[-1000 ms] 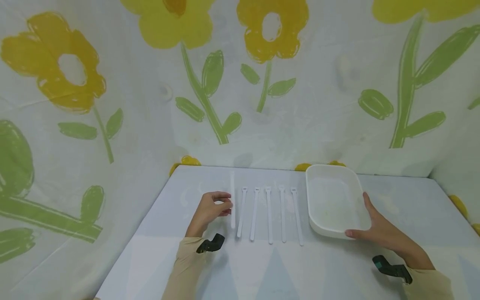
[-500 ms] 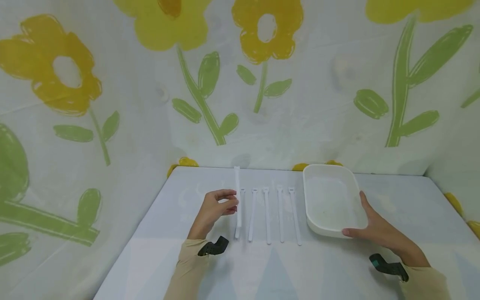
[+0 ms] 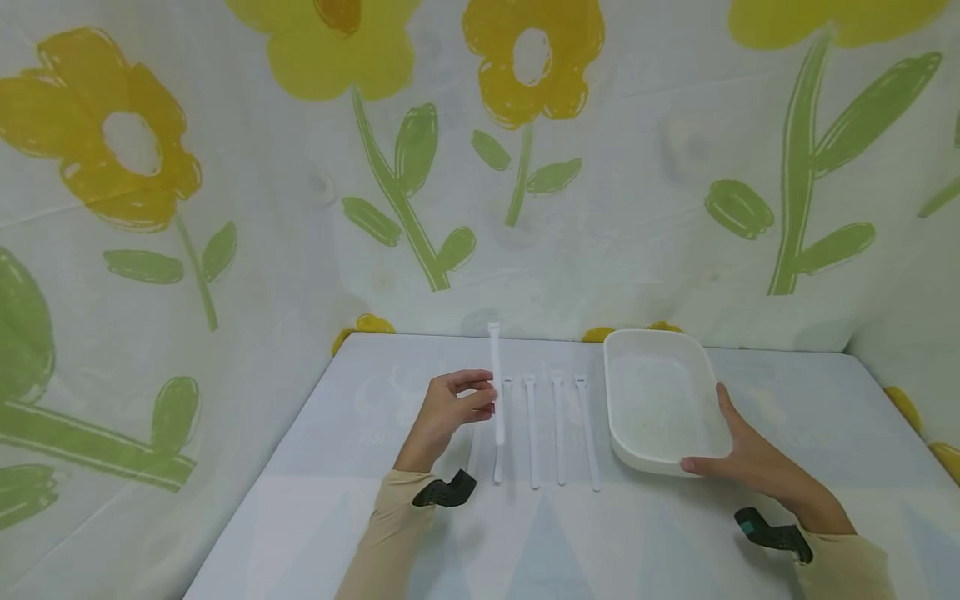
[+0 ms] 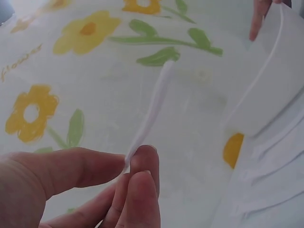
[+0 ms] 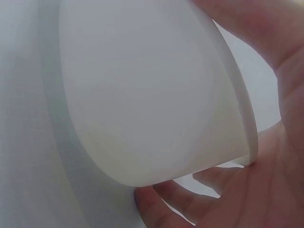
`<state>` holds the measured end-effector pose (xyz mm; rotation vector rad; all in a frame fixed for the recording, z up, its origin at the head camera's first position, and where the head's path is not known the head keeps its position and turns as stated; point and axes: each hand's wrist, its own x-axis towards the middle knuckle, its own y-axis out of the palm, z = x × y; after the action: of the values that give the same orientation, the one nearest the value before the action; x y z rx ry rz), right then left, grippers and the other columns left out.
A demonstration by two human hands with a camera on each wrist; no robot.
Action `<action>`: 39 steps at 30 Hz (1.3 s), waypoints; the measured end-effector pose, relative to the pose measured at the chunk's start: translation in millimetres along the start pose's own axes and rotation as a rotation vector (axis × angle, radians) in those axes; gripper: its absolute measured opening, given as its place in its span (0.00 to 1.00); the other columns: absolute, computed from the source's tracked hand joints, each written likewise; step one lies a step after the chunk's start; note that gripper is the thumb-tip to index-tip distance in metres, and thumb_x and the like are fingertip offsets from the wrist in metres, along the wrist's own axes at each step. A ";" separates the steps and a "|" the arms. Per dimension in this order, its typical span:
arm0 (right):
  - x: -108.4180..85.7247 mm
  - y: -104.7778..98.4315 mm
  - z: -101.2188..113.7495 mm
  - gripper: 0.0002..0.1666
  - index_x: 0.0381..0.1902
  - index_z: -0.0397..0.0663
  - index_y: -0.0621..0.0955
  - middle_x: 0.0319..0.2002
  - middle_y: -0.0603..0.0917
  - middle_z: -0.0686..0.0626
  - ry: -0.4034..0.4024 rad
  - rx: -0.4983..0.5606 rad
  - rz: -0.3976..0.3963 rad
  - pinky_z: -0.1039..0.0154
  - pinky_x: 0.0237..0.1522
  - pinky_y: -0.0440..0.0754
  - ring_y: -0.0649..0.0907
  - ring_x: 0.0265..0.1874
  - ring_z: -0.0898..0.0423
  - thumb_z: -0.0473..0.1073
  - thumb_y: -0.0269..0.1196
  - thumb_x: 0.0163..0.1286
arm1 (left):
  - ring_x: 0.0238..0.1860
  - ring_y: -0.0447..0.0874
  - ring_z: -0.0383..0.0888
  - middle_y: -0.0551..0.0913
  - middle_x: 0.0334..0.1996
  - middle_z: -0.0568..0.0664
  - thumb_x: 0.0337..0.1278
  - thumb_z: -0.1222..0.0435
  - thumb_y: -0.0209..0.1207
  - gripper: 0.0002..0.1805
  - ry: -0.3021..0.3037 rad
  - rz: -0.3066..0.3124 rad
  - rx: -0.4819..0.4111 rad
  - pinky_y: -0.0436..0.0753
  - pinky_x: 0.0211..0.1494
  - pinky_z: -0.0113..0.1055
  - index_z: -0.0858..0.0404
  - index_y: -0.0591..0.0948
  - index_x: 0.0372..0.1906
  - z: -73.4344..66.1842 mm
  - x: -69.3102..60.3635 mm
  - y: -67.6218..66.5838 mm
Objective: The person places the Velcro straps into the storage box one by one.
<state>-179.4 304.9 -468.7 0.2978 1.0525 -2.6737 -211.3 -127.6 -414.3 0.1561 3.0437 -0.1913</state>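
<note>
My left hand (image 3: 453, 412) pinches a slim white stick with a small square head (image 3: 494, 358) between thumb and fingertips. It is held upright above the table, and the left wrist view shows its thin shaft (image 4: 154, 104) rising from the fingertips. Below and to its right, several similar white sticks (image 3: 560, 433) lie in a row, heads at the far end; the hand and held stick partly cover the leftmost ones. My right hand (image 3: 757, 454) grips the near right corner of a white rectangular tub (image 3: 622, 454), thumb at the near rim, other fingers around the right side.
The white table (image 3: 300, 517) bears faint pale blue triangles near its front. Cloth with printed yellow flowers (image 3: 615, 275) rises behind the table and along both sides. The tub's inside shows no sticks in the head view.
My left hand has lifted the stick and carried it right, over the leftmost sticks of the row. The right hand stays on the tub's corner. The head view has shifted slightly.
</note>
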 end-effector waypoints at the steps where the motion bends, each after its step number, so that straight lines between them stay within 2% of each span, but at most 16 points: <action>1: -0.1 0.1 0.6 0.85 0.77 0.48 0.17 0.78 0.25 0.25 -0.001 -0.001 -0.001 0.13 0.66 0.52 0.42 0.75 0.16 0.61 0.74 0.61 | 0.34 0.88 0.41 0.85 0.42 0.55 0.64 0.69 0.67 0.19 0.002 0.006 -0.009 0.93 0.45 0.35 0.69 0.83 0.58 -0.6 0.3 1.6; 13: -0.3 -1.5 1.5 0.85 0.77 0.46 0.17 0.78 0.26 0.23 0.004 -0.010 -0.012 0.14 0.67 0.53 0.44 0.74 0.15 0.61 0.74 0.60 | 0.32 0.87 0.38 0.83 0.38 0.48 0.64 0.70 0.66 0.23 0.047 0.088 -0.119 0.92 0.43 0.31 0.75 0.79 0.61 -7.6 6.6 26.7; 27: -0.3 -1.8 0.2 0.85 0.78 0.48 0.18 0.78 0.25 0.24 -0.017 0.022 -0.010 0.14 0.67 0.50 0.40 0.76 0.16 0.60 0.75 0.60 | 0.33 0.87 0.40 0.85 0.41 0.50 0.64 0.68 0.67 0.19 0.035 0.134 -0.115 0.93 0.46 0.36 0.69 0.83 0.59 -15.3 15.2 60.5; 39: -1.1 -0.9 1.7 0.84 0.78 0.48 0.19 0.78 0.27 0.23 -0.022 0.011 -0.005 0.14 0.67 0.52 0.43 0.75 0.16 0.59 0.74 0.60 | 0.33 0.89 0.41 0.86 0.42 0.52 0.65 0.69 0.66 0.19 0.049 0.175 -0.134 0.93 0.48 0.37 0.70 0.83 0.59 -17.0 17.2 84.1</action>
<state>-178.8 304.5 -466.6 0.2671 1.0333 -2.6817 -220.7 -40.8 -409.2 0.4210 3.0557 0.0292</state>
